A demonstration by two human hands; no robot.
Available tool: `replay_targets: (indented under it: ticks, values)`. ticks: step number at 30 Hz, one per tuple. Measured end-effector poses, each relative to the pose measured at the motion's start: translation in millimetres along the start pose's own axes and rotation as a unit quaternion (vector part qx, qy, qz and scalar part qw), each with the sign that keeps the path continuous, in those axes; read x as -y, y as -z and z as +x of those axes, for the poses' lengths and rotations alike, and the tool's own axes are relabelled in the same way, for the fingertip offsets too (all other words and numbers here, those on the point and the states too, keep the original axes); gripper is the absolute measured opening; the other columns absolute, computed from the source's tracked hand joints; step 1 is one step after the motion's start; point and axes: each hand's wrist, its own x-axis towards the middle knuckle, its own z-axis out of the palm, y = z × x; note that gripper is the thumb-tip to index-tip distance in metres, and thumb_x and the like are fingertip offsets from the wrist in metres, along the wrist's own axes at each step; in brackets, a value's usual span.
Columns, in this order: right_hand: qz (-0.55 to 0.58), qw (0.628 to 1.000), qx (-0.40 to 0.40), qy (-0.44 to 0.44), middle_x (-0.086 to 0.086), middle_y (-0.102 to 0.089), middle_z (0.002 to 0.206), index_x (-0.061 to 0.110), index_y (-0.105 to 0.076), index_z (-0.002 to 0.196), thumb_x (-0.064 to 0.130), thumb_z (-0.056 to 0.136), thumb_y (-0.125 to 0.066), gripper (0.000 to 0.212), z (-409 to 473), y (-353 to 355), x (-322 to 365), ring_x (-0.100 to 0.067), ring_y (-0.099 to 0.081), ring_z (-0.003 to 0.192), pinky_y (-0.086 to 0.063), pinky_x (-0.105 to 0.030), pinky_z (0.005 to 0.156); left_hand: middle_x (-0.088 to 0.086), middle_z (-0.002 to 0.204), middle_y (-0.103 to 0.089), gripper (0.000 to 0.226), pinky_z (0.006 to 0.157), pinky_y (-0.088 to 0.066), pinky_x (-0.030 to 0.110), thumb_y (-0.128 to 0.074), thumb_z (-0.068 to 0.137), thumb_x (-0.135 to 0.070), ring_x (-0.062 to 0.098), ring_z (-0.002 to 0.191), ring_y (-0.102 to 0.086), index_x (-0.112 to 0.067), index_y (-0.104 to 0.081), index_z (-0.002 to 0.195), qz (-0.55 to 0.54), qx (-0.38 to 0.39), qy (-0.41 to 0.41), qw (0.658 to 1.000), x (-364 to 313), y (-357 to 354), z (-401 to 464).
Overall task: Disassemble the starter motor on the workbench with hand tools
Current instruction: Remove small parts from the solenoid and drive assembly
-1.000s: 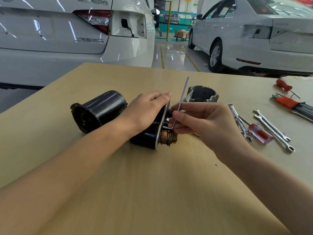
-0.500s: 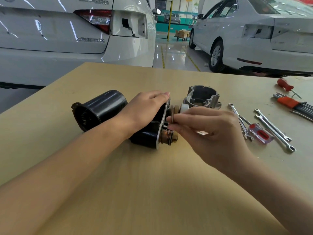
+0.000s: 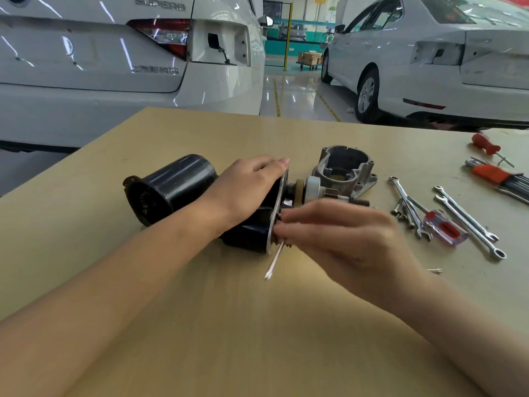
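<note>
Left hand (image 3: 252, 187) lies flat over the motor (image 3: 252, 227) at table (image 3: 200, 325) centre, fingers straight, pressing it down. Right hand (image 3: 343, 239), blurred, pinches a hex key (image 3: 275, 260) against the motor's plate; I see the key's long arm pointing toward 7 o'clock. At 10 o'clock of the motor lies a black can (image 3: 171, 187), touching it. At 2 o'clock sits the housing (image 3: 343, 170); wrenches (image 3: 463, 219) lie at 3 o'clock.

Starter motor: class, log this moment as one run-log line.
left hand steadies starter motor | right hand turns hex key at end plate | workbench
</note>
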Motion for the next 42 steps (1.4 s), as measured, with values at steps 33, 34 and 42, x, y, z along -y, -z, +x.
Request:
replay_targets:
  ticks: [33, 34, 42]
  values:
    - [0.353, 0.826, -0.097, -0.430, -0.008, -0.073, 0.069, 0.006, -0.073, 0.087, 0.002, 0.080, -0.070, 0.009, 24, 2, 1, -0.015, -0.070, 0.059, -0.055, -0.019, 0.056, -0.014, 0.109, -0.063, 0.031, 0.084, -0.035, 0.009, -0.043, 0.100, -0.038, 0.003, 0.108, -0.054, -0.024, -0.067, 0.114, -0.007, -0.008, -0.003, 1.000, -2, -1, -1]
    - [0.349, 0.827, -0.097, -0.430, -0.008, -0.073, 0.069, 0.006, -0.073, 0.088, 0.002, 0.080, -0.070, 0.009, 24, 2, 1, -0.015, -0.070, 0.059, -0.055, -0.020, 0.056, -0.013, 0.109, -0.064, 0.030, 0.085, -0.035, 0.010, -0.042, 0.100, -0.038, 0.003, 0.107, -0.054, -0.025, -0.067, 0.111, -0.007, -0.005, -0.003, 1.000, -2, -1, -2]
    - [0.302, 0.871, -0.109, -0.372, -0.002, -0.074, 0.071, 0.011, -0.074, 0.090, 0.002, 0.077, -0.074, 0.015, 24, -1, 2, -0.016, -0.071, 0.062, -0.057, -0.021, 0.061, -0.021, 0.101, -0.061, 0.023, 0.084, -0.034, 0.010, -0.042, 0.100, -0.038, -0.002, 0.103, -0.052, -0.034, -0.064, 0.102, -0.009, 0.000, -0.001, 1.000, -1, -1, -1]
